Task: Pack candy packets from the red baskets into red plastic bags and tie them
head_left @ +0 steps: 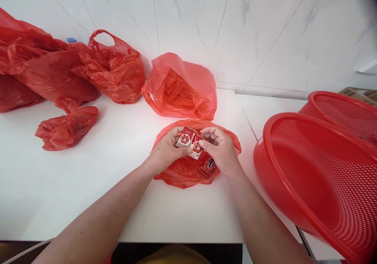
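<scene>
My left hand (167,150) pinches a small red-and-white packet (184,139) between thumb and fingers. Overlapping its right side is a second, matching packet (196,149), gripped by my right hand (220,148) with the thumb on its upper right part. Both packets carry a round red emblem on a white ground. Beneath my hands a red plastic bag (179,175) lies spread open on the white table. In it, just below my right hand, rests a red snack packet (207,167) with black lettering, partly hidden by that hand.
Behind stands an open red plastic bag (179,95) near the tiled wall. Full red bags (118,71) line the back left, with a small knotted bag (69,128) in front. Two red perforated baskets (273,169) crowd the right side. The table's front edge runs close to my body.
</scene>
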`<state>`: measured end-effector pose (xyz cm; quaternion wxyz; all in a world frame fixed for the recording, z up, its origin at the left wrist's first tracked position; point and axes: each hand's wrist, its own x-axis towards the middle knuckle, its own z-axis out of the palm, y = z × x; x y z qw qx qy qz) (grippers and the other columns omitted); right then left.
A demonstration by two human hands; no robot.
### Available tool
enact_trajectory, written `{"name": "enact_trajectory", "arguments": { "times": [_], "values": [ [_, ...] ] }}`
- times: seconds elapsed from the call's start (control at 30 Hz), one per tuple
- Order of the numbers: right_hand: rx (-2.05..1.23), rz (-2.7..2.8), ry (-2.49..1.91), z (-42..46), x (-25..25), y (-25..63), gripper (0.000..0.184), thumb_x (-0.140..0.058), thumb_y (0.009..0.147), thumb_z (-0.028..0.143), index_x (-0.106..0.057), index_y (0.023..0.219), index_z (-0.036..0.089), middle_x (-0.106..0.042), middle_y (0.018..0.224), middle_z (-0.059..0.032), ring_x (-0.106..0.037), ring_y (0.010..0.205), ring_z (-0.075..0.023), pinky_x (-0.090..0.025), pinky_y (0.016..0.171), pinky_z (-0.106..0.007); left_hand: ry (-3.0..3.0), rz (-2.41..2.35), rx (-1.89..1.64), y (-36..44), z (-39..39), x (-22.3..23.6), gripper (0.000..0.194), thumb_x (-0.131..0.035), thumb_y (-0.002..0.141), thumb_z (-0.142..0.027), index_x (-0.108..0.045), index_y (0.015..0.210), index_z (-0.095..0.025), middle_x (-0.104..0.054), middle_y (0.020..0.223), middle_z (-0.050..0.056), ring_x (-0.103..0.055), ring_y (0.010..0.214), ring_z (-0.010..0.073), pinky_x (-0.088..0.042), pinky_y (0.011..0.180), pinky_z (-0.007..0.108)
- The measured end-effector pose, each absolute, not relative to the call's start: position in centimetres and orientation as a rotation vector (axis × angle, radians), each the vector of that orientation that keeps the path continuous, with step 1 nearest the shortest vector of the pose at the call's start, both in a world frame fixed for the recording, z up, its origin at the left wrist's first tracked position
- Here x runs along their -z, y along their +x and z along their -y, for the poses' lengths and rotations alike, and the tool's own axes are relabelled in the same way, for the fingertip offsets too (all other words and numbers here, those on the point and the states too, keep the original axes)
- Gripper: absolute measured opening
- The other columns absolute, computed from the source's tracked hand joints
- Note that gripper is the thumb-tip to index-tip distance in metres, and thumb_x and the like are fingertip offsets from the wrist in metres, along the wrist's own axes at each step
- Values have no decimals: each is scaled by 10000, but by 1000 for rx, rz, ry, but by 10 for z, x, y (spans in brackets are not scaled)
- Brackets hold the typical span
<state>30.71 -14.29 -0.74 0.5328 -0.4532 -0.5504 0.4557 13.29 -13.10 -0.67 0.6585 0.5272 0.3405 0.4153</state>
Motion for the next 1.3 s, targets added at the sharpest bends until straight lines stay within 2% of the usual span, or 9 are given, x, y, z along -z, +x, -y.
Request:
{"name": "enact_trajectory", "arguments": {
  "times": [0.27,0.37,0.5,0.7,0.83,1.17,1.3],
  "values": [
    [-1046,1333,-1126,143,5,311,175,-650,776,323,-598,904,216,-629,838,-8,-600,772,-144,-508,709,-286,1234,-850,-972,131,130,8,419,-740,688,-239,-563,1067,-217,-667,966,16,-643,842,176,-507,778,313],
    [-1032,1331,-1174,144,4,313,162,-630,801,358,-611,884,220,-620,796,1,-581,712,-134,-494,669,-279,1256,-868,-986,130,129,8,383,-730,703,-244,-570,1049,-210,-666,959,21,-641,824,173,-503,782,314],
    [-1010,1374,-1180,144,4,313,155,-621,811,365,-613,830,211,-618,773,1,-569,677,-131,-481,629,-273,1254,-857,-1019,130,129,7,370,-726,713,-247,-577,1049,-198,-670,966,33,-639,813,169,-501,791,315],
    [-1079,1343,-1191,144,5,310,213,-631,792,370,-589,936,218,-640,790,-9,-604,712,-158,-498,602,-279,1185,-896,-1119,131,128,7,420,-761,676,-248,-575,1049,-191,-677,957,23,-632,811,156,-501,778,297],
    [-1106,1400,-1195,144,6,309,169,-621,801,357,-609,897,219,-636,777,-1,-597,693,-149,-478,589,-265,1174,-895,-1131,131,129,6,408,-764,671,-258,-585,1031,-190,-684,939,19,-634,804,153,-501,781,299],
    [-988,1397,-1271,144,5,313,182,-581,824,375,-639,885,214,-681,892,-25,-624,813,-181,-499,744,-320,1166,-914,-1108,131,129,6,409,-759,681,-280,-588,1043,-192,-689,960,23,-640,815,165,-505,784,314],
    [-951,1396,-1222,143,7,314,183,-564,845,357,-651,943,229,-685,998,-28,-623,930,-185,-485,859,-347,1175,-920,-1091,130,129,6,406,-745,701,-264,-582,1067,-197,-681,977,23,-633,830,159,-501,798,312]
  ]
}}
